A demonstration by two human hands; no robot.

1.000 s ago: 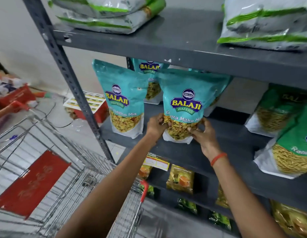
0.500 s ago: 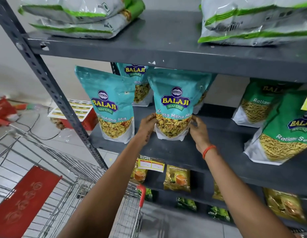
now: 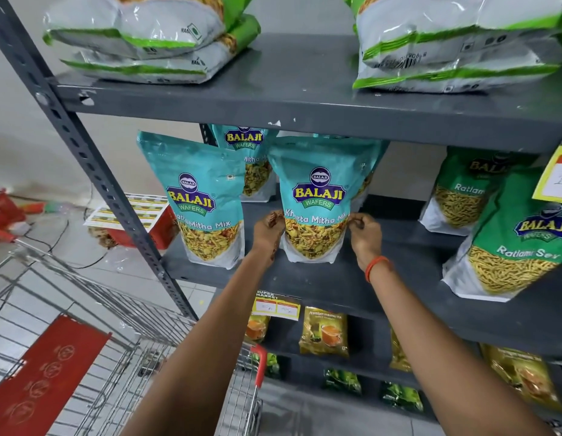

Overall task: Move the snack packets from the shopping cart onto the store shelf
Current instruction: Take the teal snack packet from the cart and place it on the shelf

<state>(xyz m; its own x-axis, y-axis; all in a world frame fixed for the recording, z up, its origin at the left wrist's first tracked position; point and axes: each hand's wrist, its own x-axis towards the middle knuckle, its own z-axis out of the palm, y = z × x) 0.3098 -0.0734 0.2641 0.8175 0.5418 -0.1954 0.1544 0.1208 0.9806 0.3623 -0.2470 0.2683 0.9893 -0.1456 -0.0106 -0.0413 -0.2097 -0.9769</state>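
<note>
A teal Balaji Khatta Mitha Mix packet (image 3: 317, 196) stands upright on the grey middle shelf (image 3: 352, 284). My left hand (image 3: 268, 229) grips its left edge and my right hand (image 3: 364, 234), with an orange wristband, pinches its right edge. A second teal packet (image 3: 201, 199) stands to its left, and another teal packet (image 3: 246, 158) stands behind them. The wire shopping cart (image 3: 122, 325) is at the lower left; I see no packets in the part that shows.
Green Ratlami Sev packets (image 3: 512, 240) stand at the right of the same shelf. White-and-green bags (image 3: 138, 42) lie on the top shelf. Tea packets (image 3: 323, 332) fill the lower shelf. A grey upright post (image 3: 94, 171) borders the shelf's left. A red box (image 3: 138, 221) sits on the floor.
The packet between my hands has gone from tilted and lifted to standing upright on the shelf, further back. My hands slid up to its side edges. The view moved closer.
</note>
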